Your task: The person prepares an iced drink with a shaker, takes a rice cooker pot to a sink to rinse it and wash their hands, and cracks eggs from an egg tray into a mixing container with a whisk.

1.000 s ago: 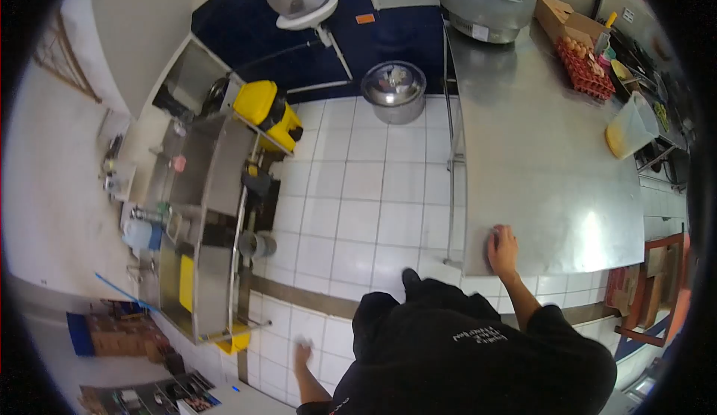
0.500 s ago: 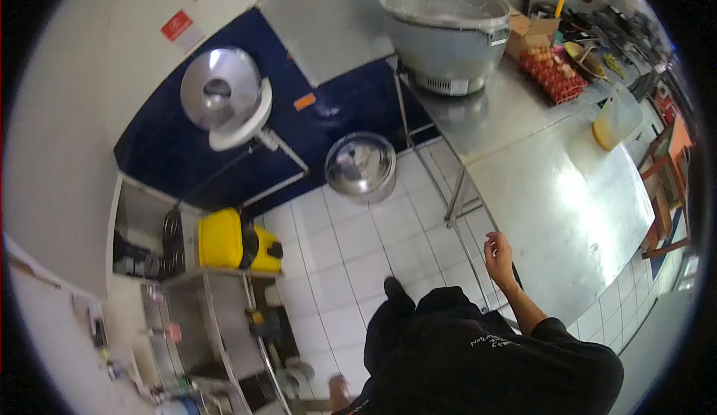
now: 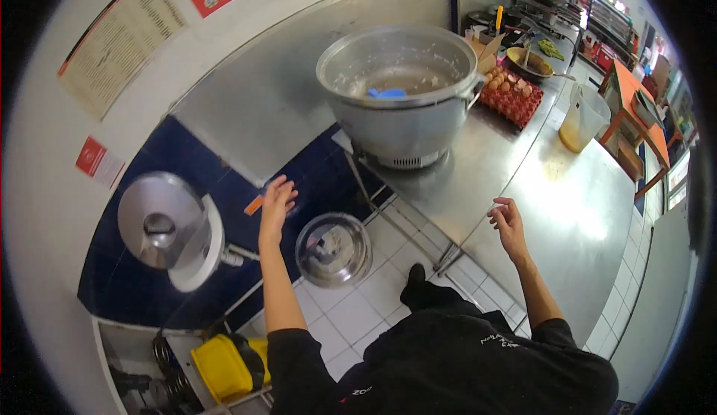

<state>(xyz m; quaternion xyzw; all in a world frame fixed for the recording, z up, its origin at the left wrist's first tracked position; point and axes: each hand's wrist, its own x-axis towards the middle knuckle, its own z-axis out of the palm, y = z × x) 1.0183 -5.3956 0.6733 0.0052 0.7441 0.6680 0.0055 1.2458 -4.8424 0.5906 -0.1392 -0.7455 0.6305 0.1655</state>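
Observation:
My left hand is raised in front of me, fingers spread and holding nothing. It appears nearest to the small orange label on the dark blue wall. Over the steel table, my right hand hangs with loosely curled fingers and nothing in it. Ahead stands a large rice cooker without a lid, white grains stuck to its inner wall and a blue object inside. Neither hand touches it. A round metal lid sits by a white round fixture at the left wall.
A steel bowl is on or near the tiled floor below. On the table are a red tray of eggs, a pan and a plastic jug with yellow liquid. A yellow bin stands lower left.
My view has tilted up and I am closer to the rice cooker, whose inside now shows. My left hand has risen from low down to in front of me. The right hand remains over the table side.

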